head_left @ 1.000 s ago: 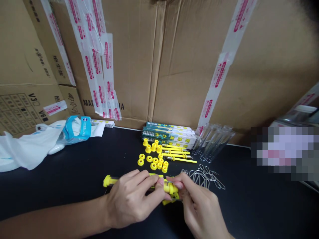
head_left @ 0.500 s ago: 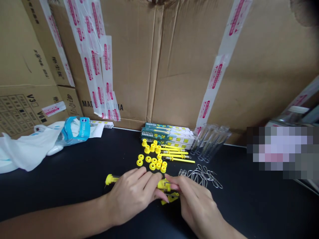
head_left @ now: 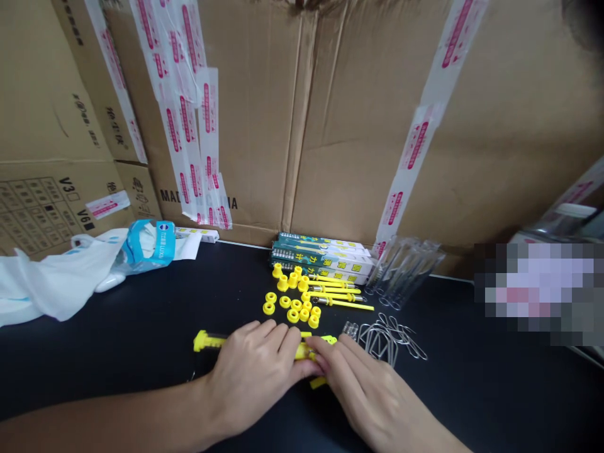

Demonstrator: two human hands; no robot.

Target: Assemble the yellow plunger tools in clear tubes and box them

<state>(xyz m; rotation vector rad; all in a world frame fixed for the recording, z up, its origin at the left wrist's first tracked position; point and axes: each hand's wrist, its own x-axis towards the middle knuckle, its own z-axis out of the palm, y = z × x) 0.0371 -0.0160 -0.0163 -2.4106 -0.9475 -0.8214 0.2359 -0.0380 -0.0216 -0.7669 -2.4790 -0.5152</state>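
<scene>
White plastic bag (head_left: 61,283) lies crumpled at the far left of my black tabletop (head_left: 448,384), with a blue-and-white packet (head_left: 148,246) resting on it in front of taped cardboard cartons (head_left: 250,126). Moving right, my left hand (head_left: 250,377) curls over a long yellow plastic assembly (head_left: 207,341), its fingers closed round the shaft, so I have it clenched low above the tabletop. The assembly lies crosswise between my hands, its blunt end showing left of my knuckles and its other end under my right hand (head_left: 368,390). A flat yellow piece (head_left: 318,382) shows just below my fingers there. My right fingers (head_left: 330,358) lie across that end; I cannot tell whether they pinch it or only press on it.

Just beyond my hands sit loose yellow collars (head_left: 287,302) and thin yellow rods (head_left: 340,302), in front of stacked printed boxes (head_left: 321,255). Further right lie bent wire clips (head_left: 387,340), then clear plastic tubes (head_left: 406,274), and a blurred patch (head_left: 533,292) hides the far right.

As I judge it, the step in hand is working this one assembly between both hands, with the loose parts left lying. It calls for a steady hold on the shaft, so the end under my right fingers cannot slip.
</scene>
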